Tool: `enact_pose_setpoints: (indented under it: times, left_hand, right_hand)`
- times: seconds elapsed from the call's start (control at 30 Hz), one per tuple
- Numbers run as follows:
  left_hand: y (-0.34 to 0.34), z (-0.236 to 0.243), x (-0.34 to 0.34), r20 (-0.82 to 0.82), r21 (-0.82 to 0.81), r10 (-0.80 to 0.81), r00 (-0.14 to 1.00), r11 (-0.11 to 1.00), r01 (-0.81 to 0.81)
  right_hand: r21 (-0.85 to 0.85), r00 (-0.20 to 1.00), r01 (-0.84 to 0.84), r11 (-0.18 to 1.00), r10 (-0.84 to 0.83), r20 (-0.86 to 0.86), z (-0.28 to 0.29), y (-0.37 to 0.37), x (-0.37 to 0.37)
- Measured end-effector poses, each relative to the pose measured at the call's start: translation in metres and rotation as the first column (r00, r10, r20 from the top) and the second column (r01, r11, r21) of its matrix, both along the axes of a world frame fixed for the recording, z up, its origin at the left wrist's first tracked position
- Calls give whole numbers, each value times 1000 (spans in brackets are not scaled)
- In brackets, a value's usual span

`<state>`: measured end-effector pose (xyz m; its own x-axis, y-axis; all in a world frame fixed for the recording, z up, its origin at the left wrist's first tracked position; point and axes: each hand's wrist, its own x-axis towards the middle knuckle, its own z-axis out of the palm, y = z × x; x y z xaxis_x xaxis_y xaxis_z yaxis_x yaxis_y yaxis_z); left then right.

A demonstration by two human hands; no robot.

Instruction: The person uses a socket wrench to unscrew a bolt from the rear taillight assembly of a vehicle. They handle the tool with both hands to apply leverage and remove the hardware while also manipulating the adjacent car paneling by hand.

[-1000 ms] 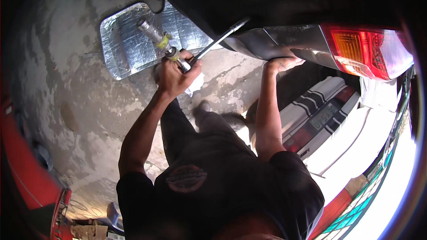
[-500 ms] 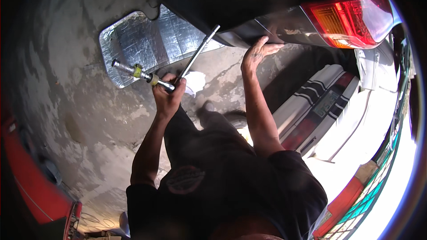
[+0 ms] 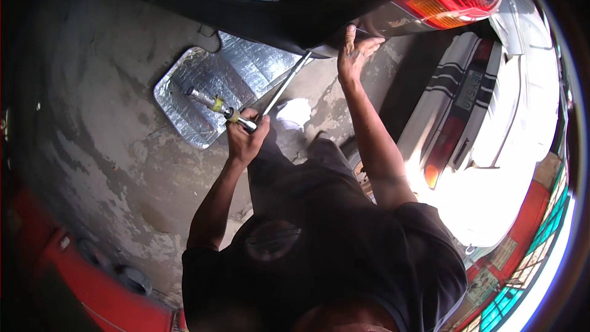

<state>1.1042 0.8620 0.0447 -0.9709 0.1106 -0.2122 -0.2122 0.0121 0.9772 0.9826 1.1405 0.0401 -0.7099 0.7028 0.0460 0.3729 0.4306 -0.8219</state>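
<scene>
My left hand (image 3: pixel 247 140) is closed around a shiny metal bar (image 3: pixel 201 97) with yellow wrappings on it. From the same hand a long, thin metal rod (image 3: pixel 286 84) slants up to the right. Its far end meets the lower edge of a dark car bumper (image 3: pixel 384 19) in the picture; whether they touch, I cannot tell. Whether bar and rod are one tool is hidden by my fingers. My right hand (image 3: pixel 354 60) lies open against the underside of that bumper, thumb up and fingers spread, left of the red and orange tail light (image 3: pixel 452 1).
A silver foil mat (image 3: pixel 200 77) lies on the worn concrete floor (image 3: pixel 98 135), with a crumpled white cloth (image 3: pixel 294 114) near it. On the right stands a white car (image 3: pixel 510 123) with black stripes. Red bodywork (image 3: pixel 104 283) fills the lower left.
The view has shifted, so the bumper and tail light sit higher and further left. My left hand still grips the metal bar and rod; my right hand stays at the bumper, its thumb now raised.
</scene>
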Motion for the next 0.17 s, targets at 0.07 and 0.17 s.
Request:
enact_pose_setpoints:
  times: [0.07, 0.17]
  left_hand:
    - [-7, 10, -7, -20, -50, -93, 996, 995, 91]
    - [-22, 24, -20, -89, -180, -196, 977, 968, 177]
  right_hand:
    - [88, 990, 133, 987, -128, -56, -20, 0, -10]
    - [42, 986, 157, 987, -154, -61, -17, -4, -6]
